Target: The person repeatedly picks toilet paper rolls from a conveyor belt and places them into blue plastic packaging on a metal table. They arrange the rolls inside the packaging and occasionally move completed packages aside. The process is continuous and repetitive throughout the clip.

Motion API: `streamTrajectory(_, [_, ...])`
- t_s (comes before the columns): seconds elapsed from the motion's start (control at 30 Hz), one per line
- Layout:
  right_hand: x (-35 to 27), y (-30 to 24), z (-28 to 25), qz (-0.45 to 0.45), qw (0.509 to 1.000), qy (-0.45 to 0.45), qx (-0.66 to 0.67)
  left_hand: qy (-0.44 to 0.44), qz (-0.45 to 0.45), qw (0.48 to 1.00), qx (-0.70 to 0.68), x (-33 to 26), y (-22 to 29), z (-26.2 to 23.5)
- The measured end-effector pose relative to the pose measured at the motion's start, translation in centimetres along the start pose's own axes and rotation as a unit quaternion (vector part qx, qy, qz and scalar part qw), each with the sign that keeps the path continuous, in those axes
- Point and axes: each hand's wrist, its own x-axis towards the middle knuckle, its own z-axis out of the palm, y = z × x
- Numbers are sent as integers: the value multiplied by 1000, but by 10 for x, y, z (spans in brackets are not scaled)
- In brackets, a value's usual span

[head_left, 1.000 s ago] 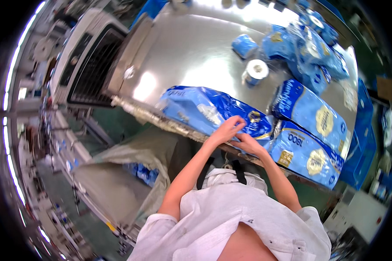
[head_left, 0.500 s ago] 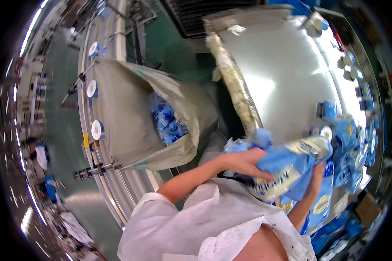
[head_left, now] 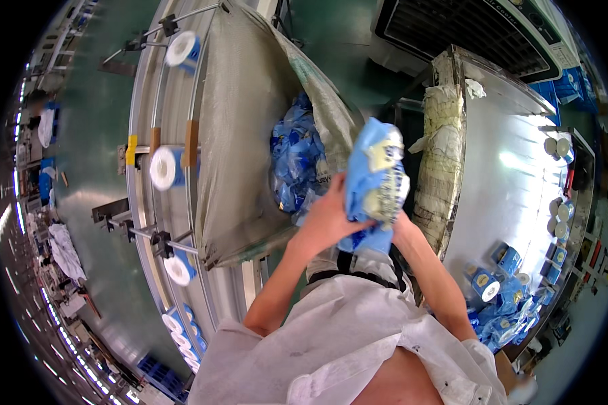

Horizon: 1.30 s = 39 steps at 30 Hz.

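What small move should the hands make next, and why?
I'd probably move the blue bag left, over the open sack: the left hand grips it near the sack's mouth, the right hand is against it, and crumpled blue plastic lies inside.

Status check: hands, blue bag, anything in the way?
Left hand and right hand gripping the blue bag. Bag held between open sack and table. Nothing seen blocking the hands.

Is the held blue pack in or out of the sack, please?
Out: the left hand and right hand hold the blue pack near the sack.
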Motion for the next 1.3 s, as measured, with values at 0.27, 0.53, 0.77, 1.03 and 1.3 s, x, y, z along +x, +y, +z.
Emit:
streamTrajectory(0.27, [7, -74, -5, -353, 553, 267, -706, 225, -203, 933, 197, 30, -116, -4])
streamTrajectory(0.53, [-49, -43, -144, -201, 352, 270, -874, 7, -238, 893, 381, 42, -256, 90])
streamTrajectory(0.77, [-48, -50, -173, -202, 405, 235, -860, -60, -263, 916, 297, 90, -442, 119])
streamTrajectory(1.03, [-36, -42, -178, -308, 395, 251, -828, -106, -232, 895, 366, 219, -499, 125])
streamTrajectory(1.3, [-20, -38, -180, -395, 417, 256, -778, -88, -207, 894, 387, 254, -515, 118])
